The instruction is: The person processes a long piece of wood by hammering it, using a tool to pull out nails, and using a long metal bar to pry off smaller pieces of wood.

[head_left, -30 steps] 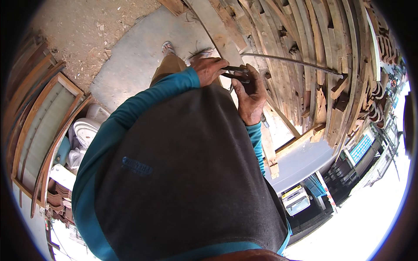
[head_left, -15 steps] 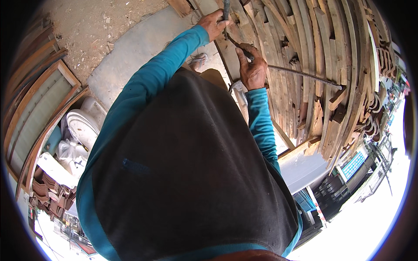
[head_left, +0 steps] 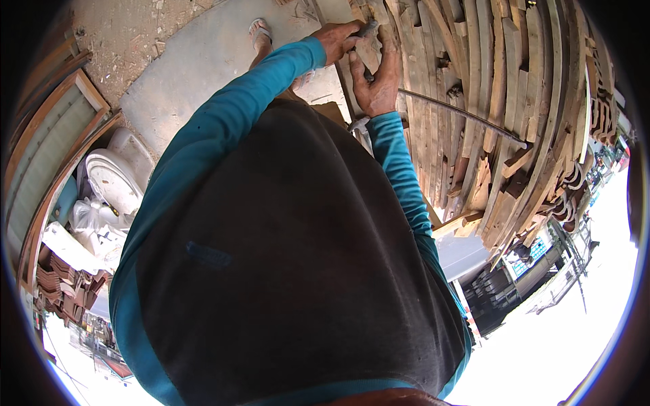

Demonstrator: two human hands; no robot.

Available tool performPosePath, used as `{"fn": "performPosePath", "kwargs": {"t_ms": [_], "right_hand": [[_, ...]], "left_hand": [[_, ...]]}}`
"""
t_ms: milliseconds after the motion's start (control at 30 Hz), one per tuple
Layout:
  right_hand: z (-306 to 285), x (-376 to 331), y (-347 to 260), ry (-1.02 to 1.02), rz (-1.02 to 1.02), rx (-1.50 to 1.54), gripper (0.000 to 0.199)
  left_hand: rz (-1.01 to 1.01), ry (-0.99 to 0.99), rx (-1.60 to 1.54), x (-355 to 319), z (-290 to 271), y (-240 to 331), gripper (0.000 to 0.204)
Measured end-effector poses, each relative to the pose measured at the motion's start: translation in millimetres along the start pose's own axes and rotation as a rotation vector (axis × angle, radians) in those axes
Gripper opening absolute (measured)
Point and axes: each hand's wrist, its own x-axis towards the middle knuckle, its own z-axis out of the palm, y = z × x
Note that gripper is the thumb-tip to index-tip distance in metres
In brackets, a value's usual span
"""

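Note:
My left hand (head_left: 335, 40) is closed around a short grey metal tool (head_left: 369, 29), whose end sticks out past the fingers; its kind is hidden by the grip. Close beside it is my right hand (head_left: 379, 84), thumb raised and fingers pointing away from me. A dark part shows between that thumb and palm, and a long metal bar (head_left: 467, 115) runs out from behind the hand to the right. The bar appears to pass through my right hand's grip. Below both hands lie wooden boards (head_left: 409, 40).
A large stack of long timber (head_left: 501, 74) fills the right side. Framed panels (head_left: 51, 135) lean at the left, near a white toilet seat (head_left: 112, 179), plastic bags (head_left: 91, 220) and brown tiles (head_left: 61, 284). A sandaled foot (head_left: 259, 30) stands on the grey slab (head_left: 196, 61).
My right hand has moved up and left, close to my left hand, its fingers now straighter. The grey tool in my left hand has tipped from upright to slanting. The foot shows farther ahead.

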Motion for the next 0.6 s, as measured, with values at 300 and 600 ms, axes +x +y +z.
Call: {"fn": "performPosePath", "kwargs": {"t_ms": [300, 600], "right_hand": [[58, 29, 23, 0.105, 0.090, 0.567, 0.044], [68, 81, 31, 0.182, 0.094, 0.369, 0.047]], "left_hand": [[0.023, 0.204, -0.061, -16, 5, -13, 0.034], [-0.411, 0.454, -0.154, -92, -13, -106, 0.028]]}}
